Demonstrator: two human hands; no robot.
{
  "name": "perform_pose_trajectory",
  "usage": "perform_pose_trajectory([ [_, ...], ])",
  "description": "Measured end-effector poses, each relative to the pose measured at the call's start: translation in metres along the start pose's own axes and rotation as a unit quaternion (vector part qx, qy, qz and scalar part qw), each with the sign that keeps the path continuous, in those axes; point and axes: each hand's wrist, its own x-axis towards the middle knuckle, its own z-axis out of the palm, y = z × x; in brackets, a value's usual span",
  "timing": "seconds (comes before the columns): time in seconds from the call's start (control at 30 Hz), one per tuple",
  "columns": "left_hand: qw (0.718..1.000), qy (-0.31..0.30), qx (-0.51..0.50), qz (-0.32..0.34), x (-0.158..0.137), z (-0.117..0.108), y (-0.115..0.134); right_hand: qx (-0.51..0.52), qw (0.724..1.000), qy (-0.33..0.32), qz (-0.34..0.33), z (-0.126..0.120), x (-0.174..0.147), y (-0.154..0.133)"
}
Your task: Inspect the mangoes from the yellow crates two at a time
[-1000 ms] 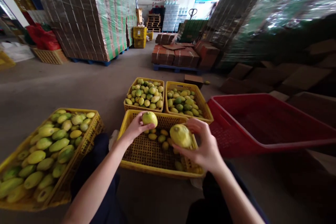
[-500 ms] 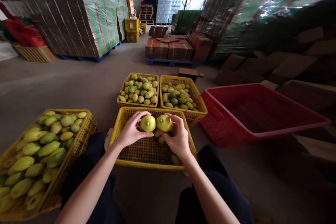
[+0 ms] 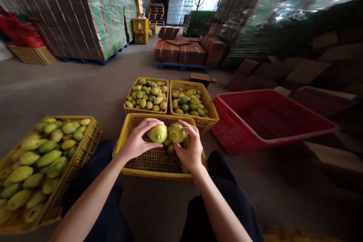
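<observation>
My left hand [image 3: 138, 140] is closed around a yellow-green lemon [image 3: 158, 134], thumb below and fingers on top. Beside it, my right hand [image 3: 191, 147] grips a second lemon [image 3: 177, 133], whose skin looks blotchier. Both fruits are held close together above a yellow plastic crate [image 3: 136, 173] between my knees. A few more lemons [image 3: 170, 149] lie in that crate, partly hidden by my right hand; its mesh bottom shows on the left.
Two yellow crates filled with lemons [image 3: 146, 94] [image 3: 189, 103] stand just beyond. A heaped crate of lemons [image 3: 48, 145] is at my left, a red plastic bin [image 3: 272, 144] at my right. Flattened cartons [image 3: 306, 73] lie behind the bin. Wrapped pallet stacks [image 3: 110, 15] rise farther back.
The view has shifted slightly, so the surroundings sit a little further left. The lemon in my right hand has turned a little in my fingers; both fruits are still held.
</observation>
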Motion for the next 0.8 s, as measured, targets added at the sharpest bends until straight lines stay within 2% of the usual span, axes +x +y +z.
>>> perform_pose_trajectory([
  [0.4, 1.0, 0.0, 0.022, 0.022, 0.001, -0.003, 0.001, -0.043, 0.998, 0.006, -0.055, -0.001, 0.001, 0.002],
  [0.5, 1.0, -0.002, 0.0, -0.019, 0.002, -0.004, 0.005, -0.013, 1.0, -0.002, -0.01, -0.001, 0.0, 0.001],
  [0.57, 0.995, 0.0, -0.053, -0.088, 0.002, -0.003, 0.007, 0.07, 0.994, -0.015, 0.084, -0.001, 0.001, -0.002],
  [0.6, 0.986, 0.008, -0.096, -0.136, 0.002, -0.001, 0.007, 0.133, 0.979, -0.03, 0.149, -0.001, 0.002, -0.005],
  [0.63, 0.971, 0.021, -0.146, -0.19, 0.003, 0.001, 0.007, 0.201, 0.953, -0.053, 0.221, -0.001, 0.003, -0.007],
  [0.73, 0.89, 0.056, -0.292, -0.346, 0.006, 0.01, 0.005, 0.371, 0.823, -0.117, 0.415, 0.003, 0.007, -0.015],
  [0.8, 0.836, 0.053, -0.356, -0.415, 0.01, 0.016, 0.004, 0.436, 0.738, -0.118, 0.501, 0.008, 0.008, -0.017],
])
